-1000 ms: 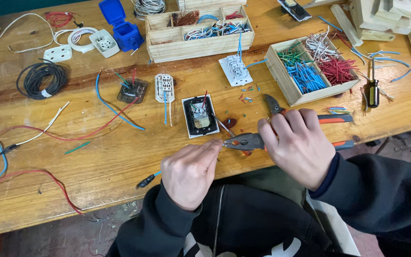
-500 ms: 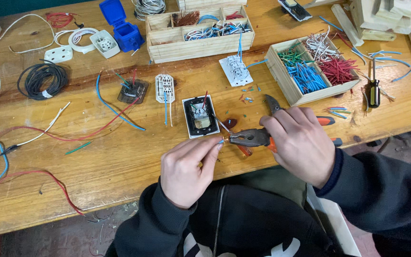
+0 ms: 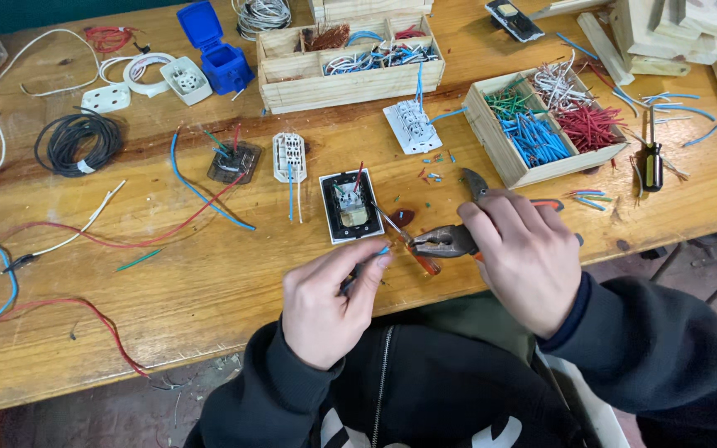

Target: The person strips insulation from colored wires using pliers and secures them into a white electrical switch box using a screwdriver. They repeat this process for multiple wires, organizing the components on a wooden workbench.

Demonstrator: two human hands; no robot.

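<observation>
Pinched between thumb and forefinger of the left hand (image 3: 325, 303), just off the table's near edge: a short blue-tipped wire (image 3: 382, 249), its bare end hard to make out at this size. Met right there by the nose of the pliers (image 3: 446, 241), gripped firmly in the right hand (image 3: 524, 253), jaws apparently closed or nearly so, though impossible to say whether on the wire or just beside it. Compared with a second earlier, drawn a little closer together: left fingertips lifted toward the plier nose, right hand shifted slightly up and to the right, and the dark length that stuck out below the left hand no longer in view. Judged from that, wire and tool brought into contact, with the work on the wire's end probably under way rather than finished. Lying under the pliers, an orange-handled screwdriver (image 3: 415, 249), its shaft pointing at the dark switch module in its white frame (image 3: 350, 207), untouched and in the same spot as before. Behind the right hand, a second pair of cutters (image 3: 475, 181); farther right, the wooden tray of cut coloured wires (image 3: 508, 166), likewise unmoved.
</observation>
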